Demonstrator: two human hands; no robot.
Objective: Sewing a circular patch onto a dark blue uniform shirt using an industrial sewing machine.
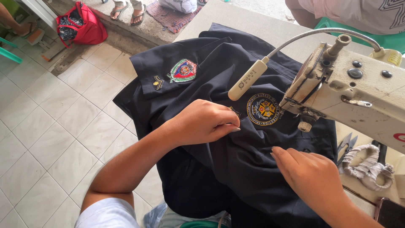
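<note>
— Inspector A: We are looking at one dark navy uniform shirt (236,169), smooth woven cloth, draped over the sewing table (236,21) and hanging past its near edge. How many badges are we counting?

— Inspector B: We are counting three: one shield-shaped embroidered patch (183,70) in red, green and white, one round gold-rimmed patch (263,109), and one small gold pin (157,82) beside the shield.

— Inspector A: And the hands?

— Inspector B: The left hand (202,123) is pinching a fold of the shirt just left of the round patch, fingers curled nearly closed on the cloth. The right hand (310,175) is lying flat and open on the shirt near the table's right side, gripping nothing.

— Inspector A: What is crowding them?

— Inspector B: One cream metal sewing machine (358,93), paint worn, is overhanging the round patch; its gooseneck lamp (249,80) is pointing down over the shirt. At the table's right edge we are seeing one pair of thread snips (346,145) and one coil of pale fabric strip (363,164). Left of the table, tiled floor (50,118) is lying open; one red bag (80,26) is sitting at its far edge.
</note>
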